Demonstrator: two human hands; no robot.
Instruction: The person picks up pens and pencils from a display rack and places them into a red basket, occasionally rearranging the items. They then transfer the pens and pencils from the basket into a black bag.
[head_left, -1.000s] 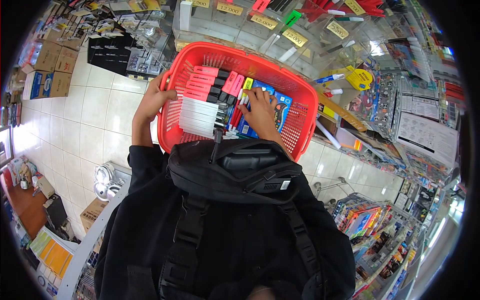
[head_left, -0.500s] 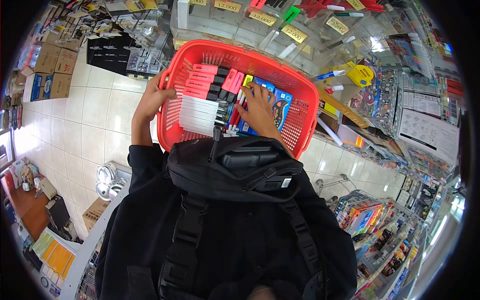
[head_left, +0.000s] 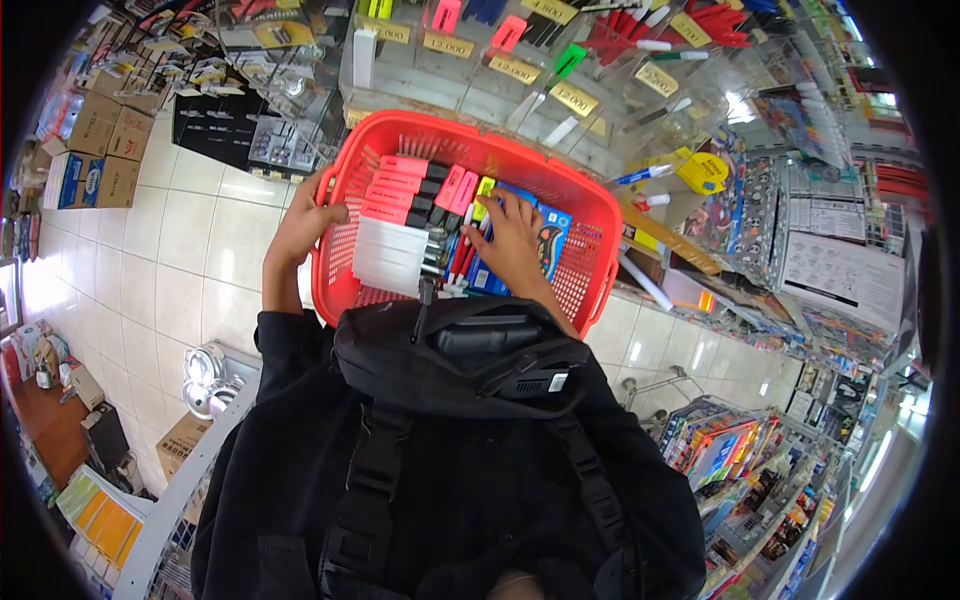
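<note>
A red plastic basket [head_left: 592,180] is in front of my body. My left hand [head_left: 298,228] is closed around its left rim, thumb over the inner side. Inside, my right hand [head_left: 514,238] reaches down with fingers apart and slightly bent, touching the contents beside a yellow highlighter [head_left: 484,188]. Its fingertips are partly hidden. Pink highlighters [head_left: 394,182] lie stacked at the left, with two more pink highlighters [head_left: 456,188] near the middle. Below them is a row of white pens or markers [head_left: 388,252]. Red pens [head_left: 461,258] and blue packs [head_left: 554,228] lie around my right hand.
Clear shelf bins with yellow price tags [head_left: 513,68] stand just beyond the basket. Cardboard boxes [head_left: 105,138] are stacked at the left on the tiled floor [head_left: 236,240]. Stocked racks [head_left: 735,440] stand at the right. A black bag [head_left: 455,355] hangs on my chest.
The view has tilted, so the basket sits a little lower and farther left in it, and more of the shelf shows. Both hands keep nearly the same places on and in the basket.
</note>
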